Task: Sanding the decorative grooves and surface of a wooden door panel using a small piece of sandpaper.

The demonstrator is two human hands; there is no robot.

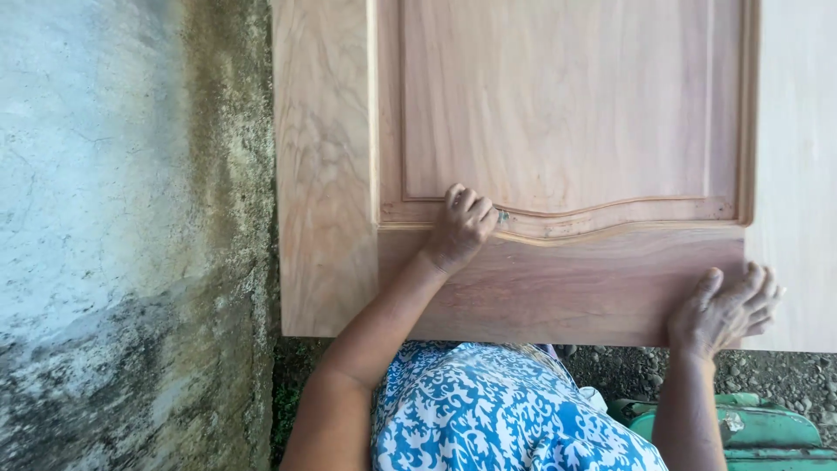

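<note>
Unfinished wooden door [558,113], pale, with raised centre panel and curved moulding along the panel's near edge; fills the far and right part of the view, near edge just above the person's blue-and-white patterned garment [488,410].

Left hand [460,228]: curled closed, knuckles up, pressed on the curved moulding at the panel's near left corner. Small dark item [503,215] protruding from the fingers at the moulding; kind too small to identify.

Right hand [725,307]: open, fingers spread, laid flat on the door's near right corner, fingertips reaching across the right stile. Nothing gripped.

Left of the door: stained, mossy concrete wall [113,235]. Near right, beneath the door's edge: gravel ground [785,375] and a green metal object [767,427], partly cut off by the frame.
</note>
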